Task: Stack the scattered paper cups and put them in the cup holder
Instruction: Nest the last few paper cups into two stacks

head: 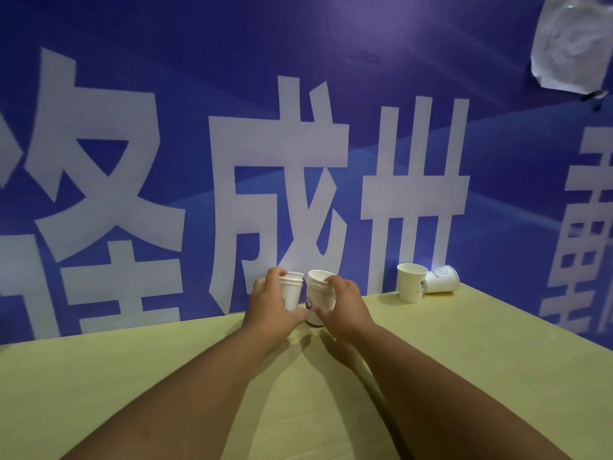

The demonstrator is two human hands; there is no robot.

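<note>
My left hand [270, 312] grips a small stack of white paper cups [292, 290], held upright just above the table's far edge. Right beside it, my right hand [345, 305] holds a second stack of white paper cups [321, 293], whose bottom cup shows a dark print and rests on or close to the table. The two stacks almost touch. Further right an upright white paper cup [411, 286] stands on the table, and a tipped-over cup [442, 283] lies on its side against it. No cup holder is in view.
The pale yellow-green table [464, 360] runs up to a blue banner wall [298, 177] with large white characters. A crumpled clear plastic sheet [570, 44] hangs on the wall at the top right.
</note>
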